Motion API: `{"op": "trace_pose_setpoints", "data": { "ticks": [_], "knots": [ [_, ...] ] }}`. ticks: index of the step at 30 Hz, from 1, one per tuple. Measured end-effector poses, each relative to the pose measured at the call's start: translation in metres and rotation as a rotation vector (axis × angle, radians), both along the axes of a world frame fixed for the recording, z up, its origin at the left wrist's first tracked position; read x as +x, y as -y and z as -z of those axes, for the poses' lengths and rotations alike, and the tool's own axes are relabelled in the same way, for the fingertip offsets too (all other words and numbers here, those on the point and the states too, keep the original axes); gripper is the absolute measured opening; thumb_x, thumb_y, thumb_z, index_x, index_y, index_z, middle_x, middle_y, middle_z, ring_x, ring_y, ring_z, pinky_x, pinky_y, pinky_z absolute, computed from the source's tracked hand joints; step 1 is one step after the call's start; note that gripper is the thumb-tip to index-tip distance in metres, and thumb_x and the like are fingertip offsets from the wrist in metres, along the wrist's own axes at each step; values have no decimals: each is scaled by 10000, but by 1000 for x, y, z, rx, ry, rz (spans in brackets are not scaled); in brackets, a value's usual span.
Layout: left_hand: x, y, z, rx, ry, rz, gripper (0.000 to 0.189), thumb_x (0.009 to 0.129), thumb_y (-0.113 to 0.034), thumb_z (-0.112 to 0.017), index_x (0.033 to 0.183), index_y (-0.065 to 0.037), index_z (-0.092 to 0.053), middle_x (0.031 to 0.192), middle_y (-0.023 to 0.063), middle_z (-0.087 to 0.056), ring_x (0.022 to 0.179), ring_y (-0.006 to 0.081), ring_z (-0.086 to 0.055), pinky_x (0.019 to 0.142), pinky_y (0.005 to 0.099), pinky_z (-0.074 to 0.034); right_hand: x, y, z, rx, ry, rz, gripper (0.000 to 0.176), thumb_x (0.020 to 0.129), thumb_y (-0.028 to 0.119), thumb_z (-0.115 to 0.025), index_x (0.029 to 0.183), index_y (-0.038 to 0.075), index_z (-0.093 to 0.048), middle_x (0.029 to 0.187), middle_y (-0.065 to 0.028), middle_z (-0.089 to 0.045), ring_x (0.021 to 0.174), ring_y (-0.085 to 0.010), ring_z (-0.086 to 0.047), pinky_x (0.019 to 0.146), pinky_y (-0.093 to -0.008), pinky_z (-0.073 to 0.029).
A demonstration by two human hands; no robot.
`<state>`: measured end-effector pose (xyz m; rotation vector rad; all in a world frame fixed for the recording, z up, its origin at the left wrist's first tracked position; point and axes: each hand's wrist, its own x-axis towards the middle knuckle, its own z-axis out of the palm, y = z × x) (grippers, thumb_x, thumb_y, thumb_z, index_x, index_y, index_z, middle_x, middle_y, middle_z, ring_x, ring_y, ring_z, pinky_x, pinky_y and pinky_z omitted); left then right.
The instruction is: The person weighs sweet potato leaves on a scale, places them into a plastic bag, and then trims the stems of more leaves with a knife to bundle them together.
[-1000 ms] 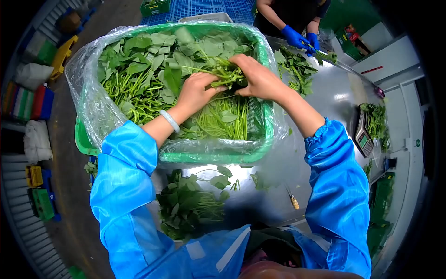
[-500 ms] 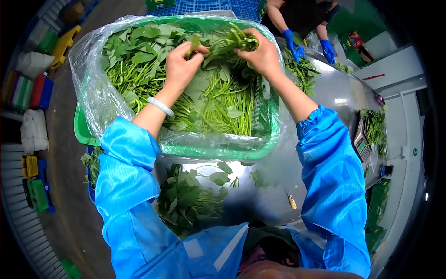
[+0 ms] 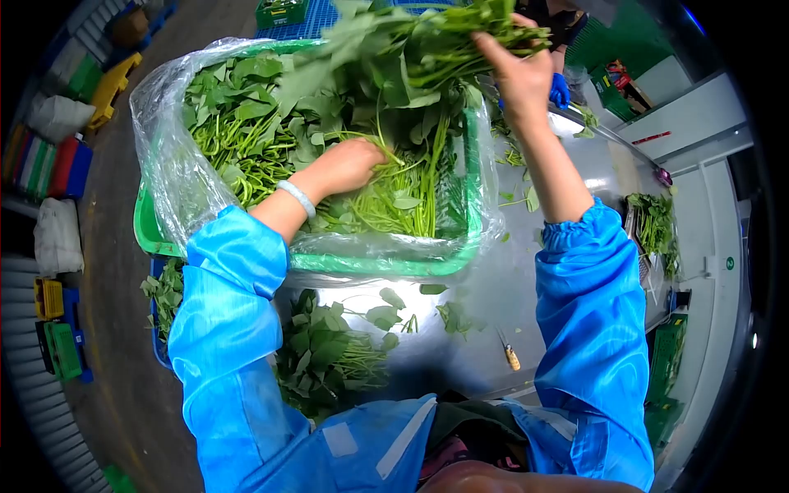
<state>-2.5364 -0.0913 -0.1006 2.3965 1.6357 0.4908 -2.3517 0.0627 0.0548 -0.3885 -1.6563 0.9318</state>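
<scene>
The top edge cuts off the leafy bunch (image 3: pixel 415 59).

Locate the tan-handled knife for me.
In the head view, the tan-handled knife lies on the metal table right of centre, nearer the wearer than the green crate, between the pile of leafy greens and the blue right sleeve.

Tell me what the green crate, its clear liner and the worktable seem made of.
Green crate: probably moulded plastic, given its even colour and smooth rim.
Clear liner: likely thin plastic film, glossy, crinkled and see-through.
Worktable: looks like metal, perhaps stainless steel; its smooth grey top shows bright reflections.
</scene>
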Motion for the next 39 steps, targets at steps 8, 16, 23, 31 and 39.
{"op": "trace_pose_setpoints", "data": {
  "ticks": [8,16,23,31,39],
  "knots": [
    [8,33,-89,146,479,-524,222,922,-208,-558,961,1,-621,840,147,-647,779,285,-607,711,387,-466,99,11,-93,-263,-214,54,247,792,119,-744,995,30,-634,876,-29,-671,741,-107,-641,599,-214,-477],
    [103,119,-250,200,705,-319,165,896,-174,-491,884,-10,-493,763,83,-535,704,183,-497,680,318,-417,207,87,-109,120,250,237,383,753,102,-760,1089,-5,-611,970,-56,-681,858,-120,-632,793,-269,-505],
    [239,137,-247,-125,466,48,215,920,-197,-437,916,-3,-531,764,111,-551,730,220,-558,664,344,-434,273,180,-90,-144,495,212,368,672,140,-774,971,-12,-622,849,-45,-661,794,-110,-599,759,-283,-489],
    [335,156,-177,-92,128,7,239,846,-228,-461,826,-10,-557,751,222,-618,702,426,-592,656,523,-464,340,238,-14,-695,282,-188,315,767,195,-757,985,32,-599,834,2,-615,741,-102,-567,701,-280,-470],
    [387,189,-109,-185,-29,24,261,829,-217,-495,781,32,-559,731,229,-617,678,409,-602,641,505,-486,366,272,54,-455,687,163,430,698,275,-778,997,28,-593,794,-112,-640,702,-195,-618,660,-343,-481]
  ]
}}
